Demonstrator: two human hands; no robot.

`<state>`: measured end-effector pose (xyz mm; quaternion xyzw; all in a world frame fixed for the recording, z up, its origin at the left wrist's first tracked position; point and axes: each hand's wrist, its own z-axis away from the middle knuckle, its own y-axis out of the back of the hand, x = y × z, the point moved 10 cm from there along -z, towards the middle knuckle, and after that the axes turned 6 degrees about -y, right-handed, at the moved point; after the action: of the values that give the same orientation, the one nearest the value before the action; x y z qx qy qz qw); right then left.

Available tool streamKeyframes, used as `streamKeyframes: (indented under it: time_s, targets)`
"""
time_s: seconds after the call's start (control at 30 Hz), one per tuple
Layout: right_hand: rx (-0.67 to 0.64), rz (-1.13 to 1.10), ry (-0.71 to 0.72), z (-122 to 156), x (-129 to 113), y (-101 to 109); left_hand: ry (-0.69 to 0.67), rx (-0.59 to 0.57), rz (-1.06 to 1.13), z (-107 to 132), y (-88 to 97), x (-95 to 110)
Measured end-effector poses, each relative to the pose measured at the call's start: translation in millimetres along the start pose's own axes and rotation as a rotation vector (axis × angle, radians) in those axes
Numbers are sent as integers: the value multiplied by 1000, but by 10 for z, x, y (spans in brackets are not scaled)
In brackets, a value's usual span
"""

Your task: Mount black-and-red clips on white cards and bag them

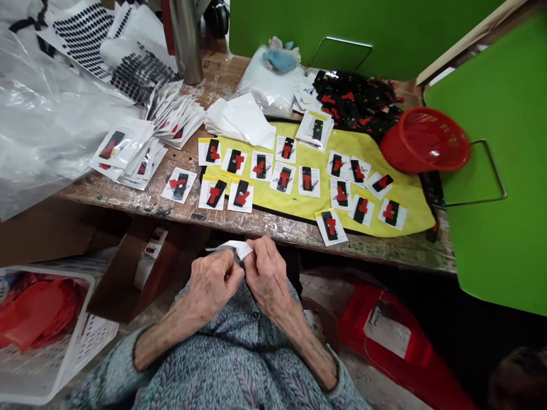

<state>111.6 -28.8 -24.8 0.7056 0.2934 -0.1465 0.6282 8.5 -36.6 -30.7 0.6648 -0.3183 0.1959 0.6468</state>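
Filling most of the view, a paint-scuffed wooden workbench (128, 196) runs beneath 1 large green board (491, 171) at the right and another behind it (299, 28). A clear plastic sheet (51, 114) spills over the bench's left end. On the floor, a white plastic crate (81, 347) holds red plastic pieces (34, 313), a cardboard box (123, 285) holds a few small cards (152, 246), and a red plastic bag (384, 336) lies to the right. On the bench, a red basket (425, 139) lies tipped on its side beside a heap of black-and-red pieces (354, 99). A yellow cloth (325, 171) lies under most of the 16 separate white cards (261, 166) set out near the bench's front edge, each with a black-and-red piece, and 1 small stack (317, 130) sits behind them. 2 piles of packets (128, 159) lie to the left. Just off the bench edge, above the lap, the left hand (212, 285) and right hand (267, 276) sit close together, fingers curled, both pinching a folded white paper slip (233, 249).
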Motion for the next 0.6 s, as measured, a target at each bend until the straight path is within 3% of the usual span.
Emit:
streamKeyframes:
  time_s: [0.17,0.27,0.4,0.47,0.53,0.6]
  targets:
    - [-396,-235,-41,-6,35,-192,61,-34,138,3,-42,-8]
    - [-446,-410,-220,-50,268,-169,47,-106,271,-36,-28,-1]
    - [-512,-883,-555,8,556,-227,220,92,372,-40,256,-367]
    - [-574,-1091,-645,68,540,-286,359,27,634,-1,107,-535]
    - [-608,-1187,-695,119,510,-327,485,-134,958,61,-184,-539]
    - [-641,-1230,-714,166,471,-373,567,-208,1122,112,-361,-495]
